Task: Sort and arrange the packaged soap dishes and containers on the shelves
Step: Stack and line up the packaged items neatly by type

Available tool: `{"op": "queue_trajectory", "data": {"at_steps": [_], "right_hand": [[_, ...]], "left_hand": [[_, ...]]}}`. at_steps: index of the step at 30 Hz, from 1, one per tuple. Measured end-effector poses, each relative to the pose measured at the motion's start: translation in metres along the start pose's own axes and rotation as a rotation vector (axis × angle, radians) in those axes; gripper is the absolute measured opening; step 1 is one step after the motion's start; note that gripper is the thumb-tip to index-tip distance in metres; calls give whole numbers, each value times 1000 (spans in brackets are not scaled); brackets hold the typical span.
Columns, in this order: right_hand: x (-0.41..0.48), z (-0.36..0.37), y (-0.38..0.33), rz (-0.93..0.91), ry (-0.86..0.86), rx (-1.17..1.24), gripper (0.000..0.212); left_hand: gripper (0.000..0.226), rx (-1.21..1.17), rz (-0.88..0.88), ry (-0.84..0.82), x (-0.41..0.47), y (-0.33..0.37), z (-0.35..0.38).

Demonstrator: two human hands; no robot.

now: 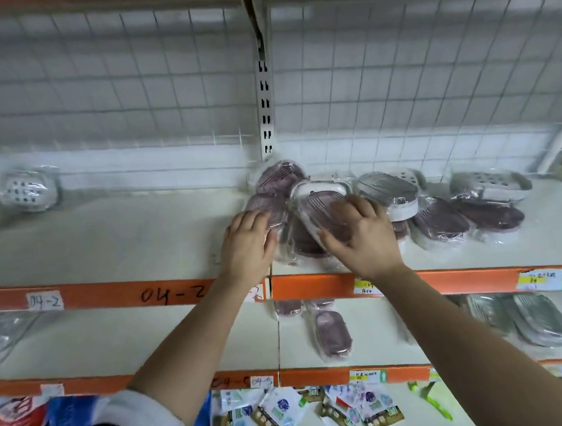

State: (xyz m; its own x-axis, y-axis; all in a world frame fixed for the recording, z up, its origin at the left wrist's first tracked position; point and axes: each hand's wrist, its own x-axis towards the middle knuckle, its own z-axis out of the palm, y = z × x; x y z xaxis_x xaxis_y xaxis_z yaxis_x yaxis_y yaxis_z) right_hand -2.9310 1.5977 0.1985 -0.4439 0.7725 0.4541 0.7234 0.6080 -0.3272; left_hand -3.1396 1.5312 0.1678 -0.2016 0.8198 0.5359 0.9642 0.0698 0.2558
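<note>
On the upper shelf (105,241) lies a heap of plastic-wrapped soap dishes. My right hand (359,233) grips a tilted white dish with a mauve slatted insert (319,202), thumb at its near edge and fingers over its top. My left hand (248,243) rests with straight fingers on a mauve wrapped dish (265,204) to the left of it. More mauve dishes (279,175) stand behind, against the wire back. To the right are a grey dish (386,188), two dark mauve ones (440,221) and a white perforated dish (494,185).
A white perforated dish (28,190) stands alone at the far left of the same shelf. The shelf below holds a mauve dish (332,334) and grey wrapped dishes (533,319). Small packets (277,417) lie on the lowest shelf. Orange shelf edges (127,294) carry labels.
</note>
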Motion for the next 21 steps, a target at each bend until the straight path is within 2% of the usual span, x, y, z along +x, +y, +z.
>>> {"op": "queue_trajectory", "data": {"at_steps": [3, 6, 11, 21], "right_hand": [[4, 7, -2, 36, -16, -8, 50], [5, 12, -1, 45, -22, 3, 48], [2, 12, 0, 56, 9, 35, 46], [-19, 0, 8, 35, 104, 62, 45]], "left_hand": [[55, 14, 18, -13, 13, -11, 10], [51, 34, -7, -73, 23, -15, 21], [57, 86, -9, -188, 33, -20, 33], [43, 27, 13, -31, 14, -11, 7]]}}
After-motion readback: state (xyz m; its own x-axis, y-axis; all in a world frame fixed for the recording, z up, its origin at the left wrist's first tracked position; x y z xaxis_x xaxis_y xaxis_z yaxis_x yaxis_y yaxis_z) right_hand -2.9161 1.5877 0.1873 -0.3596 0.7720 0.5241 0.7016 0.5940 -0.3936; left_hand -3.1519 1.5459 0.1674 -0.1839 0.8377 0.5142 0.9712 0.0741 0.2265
